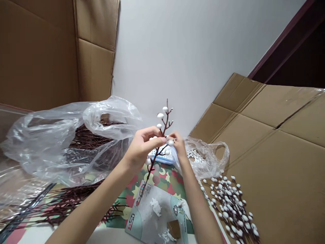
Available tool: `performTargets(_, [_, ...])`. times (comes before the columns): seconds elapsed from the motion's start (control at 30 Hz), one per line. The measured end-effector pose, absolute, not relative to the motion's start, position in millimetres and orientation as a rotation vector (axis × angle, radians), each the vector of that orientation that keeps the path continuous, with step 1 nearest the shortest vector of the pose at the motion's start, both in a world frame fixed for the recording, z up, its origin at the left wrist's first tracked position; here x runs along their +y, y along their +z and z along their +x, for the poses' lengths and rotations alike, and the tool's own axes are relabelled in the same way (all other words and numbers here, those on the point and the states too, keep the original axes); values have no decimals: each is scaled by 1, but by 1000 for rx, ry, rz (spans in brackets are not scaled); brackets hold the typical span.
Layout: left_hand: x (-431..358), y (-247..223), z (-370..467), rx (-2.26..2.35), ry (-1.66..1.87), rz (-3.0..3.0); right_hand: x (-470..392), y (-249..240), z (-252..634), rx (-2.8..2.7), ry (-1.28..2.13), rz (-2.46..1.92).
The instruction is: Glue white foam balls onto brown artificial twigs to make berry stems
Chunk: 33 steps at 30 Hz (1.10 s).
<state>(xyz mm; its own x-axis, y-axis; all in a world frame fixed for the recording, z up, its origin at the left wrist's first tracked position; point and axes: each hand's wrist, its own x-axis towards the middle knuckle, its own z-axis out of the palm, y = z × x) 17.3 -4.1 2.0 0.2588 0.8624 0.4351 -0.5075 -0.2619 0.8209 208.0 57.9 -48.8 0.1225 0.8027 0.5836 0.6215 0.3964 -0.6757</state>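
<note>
A brown artificial twig (pixel 166 122) with white berries on several of its side stems stands nearly upright in front of me. My left hand (pixel 142 144) pinches its stem around the middle, thumb and forefinger closed. On the other side of the stem, my right hand (pixel 178 144) has its fingers drawn together by a white berry (pixel 171 143); what they hold, if anything, is hidden. The twig's lower end reaches down to a printed card (pixel 144 217) bearing white smears and a small brown block (pixel 174 229). Behind the hands sits a blue-rimmed tray (pixel 164 159) with white pieces, partly covered.
Bare brown twigs (pixel 63 206) lie at the left, below a clear plastic bag (pixel 50 135) holding more. A second clear bag (pixel 209 166) contains loose white berries (pixel 195 155). Berried twigs (pixel 232 206) are heaped at the right. Cardboard sheets (pixel 279 162) surround the camouflage-patterned surface (pixel 172 183).
</note>
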Motion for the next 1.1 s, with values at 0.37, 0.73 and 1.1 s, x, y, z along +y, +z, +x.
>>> performTargets(0.37, [-14, -2, 30, 436, 1221, 1596, -44, -17, 157, -1283, 457, -635])
performTargets(0.73, [-17, -2, 28, 537, 1340, 1782, -39, -23, 157, -1359, 166, -688])
performTargets(1.1, [-21, 0, 27, 576, 1401, 1835, -39, -24, 157, -1388, 65, -734])
